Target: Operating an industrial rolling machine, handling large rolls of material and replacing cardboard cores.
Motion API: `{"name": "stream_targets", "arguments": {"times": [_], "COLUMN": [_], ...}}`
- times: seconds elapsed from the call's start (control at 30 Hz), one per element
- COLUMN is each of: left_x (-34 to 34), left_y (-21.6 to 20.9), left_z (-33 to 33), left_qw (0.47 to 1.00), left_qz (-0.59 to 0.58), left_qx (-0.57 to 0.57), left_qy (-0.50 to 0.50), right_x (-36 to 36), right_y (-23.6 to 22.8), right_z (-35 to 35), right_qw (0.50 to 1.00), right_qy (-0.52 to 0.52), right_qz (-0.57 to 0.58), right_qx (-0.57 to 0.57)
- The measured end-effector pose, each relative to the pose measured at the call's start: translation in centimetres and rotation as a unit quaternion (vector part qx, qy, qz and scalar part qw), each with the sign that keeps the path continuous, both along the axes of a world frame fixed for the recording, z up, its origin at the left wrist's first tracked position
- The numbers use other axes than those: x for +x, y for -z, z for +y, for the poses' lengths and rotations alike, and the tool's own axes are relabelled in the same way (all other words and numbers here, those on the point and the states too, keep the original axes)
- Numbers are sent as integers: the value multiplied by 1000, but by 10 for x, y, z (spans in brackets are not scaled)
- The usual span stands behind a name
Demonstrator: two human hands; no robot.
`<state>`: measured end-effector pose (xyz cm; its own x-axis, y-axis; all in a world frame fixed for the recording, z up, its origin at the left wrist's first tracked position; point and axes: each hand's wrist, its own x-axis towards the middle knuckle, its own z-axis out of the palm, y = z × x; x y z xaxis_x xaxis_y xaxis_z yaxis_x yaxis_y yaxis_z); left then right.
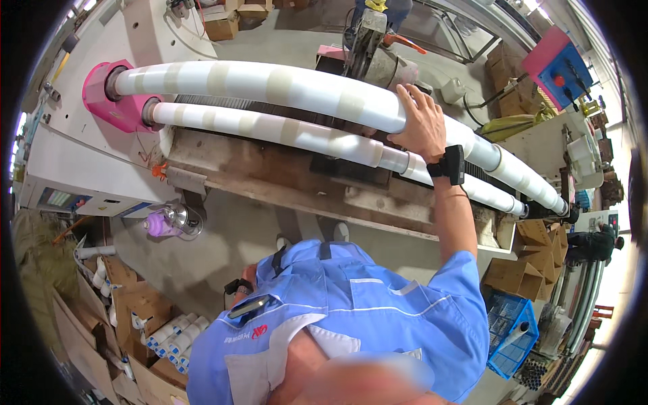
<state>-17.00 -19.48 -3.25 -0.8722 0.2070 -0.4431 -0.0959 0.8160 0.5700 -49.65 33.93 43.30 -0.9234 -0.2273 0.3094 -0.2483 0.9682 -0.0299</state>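
My right hand (424, 127) lies on the thick upper white roll (324, 93), its fingers spread over the top and nothing gripped in them. The long roll carries faint beige bands. A black device is strapped to that wrist. Below it runs a thinner white roll (270, 128), also banded, passing under my wrist. Both rolls meet a pink housing (121, 116) at their left ends. My left hand (249, 274) is down beside my blue shirt, mostly hidden, and its fingers cannot be made out.
A machine bed rail (310, 202) runs under the rolls. Behind them stands a metal tool carriage (368, 44). A blue control box (563, 75) is at the far right. Cardboard boxes (145, 307) with white tubes sit lower left, a blue crate (513, 334) lower right.
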Motion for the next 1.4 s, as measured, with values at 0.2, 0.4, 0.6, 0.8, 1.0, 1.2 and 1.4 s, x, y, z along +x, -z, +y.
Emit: {"name": "stream_targets", "arguments": {"times": [0.2, 0.4, 0.6, 0.8, 1.0, 1.2, 1.4], "left_x": [26, 24, 8, 7, 64, 91, 77], "left_y": [10, 1, -22, -55, -10, -20, -61], "left_z": [0, 0, 4, 18, 1, 7, 34], "left_qw": [998, 997, 999, 996, 996, 988, 987], "left_qz": [-12, -19, -5, 11, -1, -57, -5], "left_qx": [-52, -63, -28, 75, -83, -143, -146], "left_qy": [31, 48, 44, -55, -33, -33, -65], "right_x": [-3, -3, -9, 19, 95, 45, -51], "right_y": [5, 5, 3, 21, 126, 233, 231], "right_z": [-3, -1, 0, 16, 2, -37, -38], "right_qw": [1000, 1000, 999, 995, 987, 991, 956], "right_qy": [-7, -9, 11, 15, 21, -6, 42], "right_qz": [3, 6, -37, 97, 137, -99, -284], "right_qx": [7, 11, 11, -14, -85, -92, -62]}}
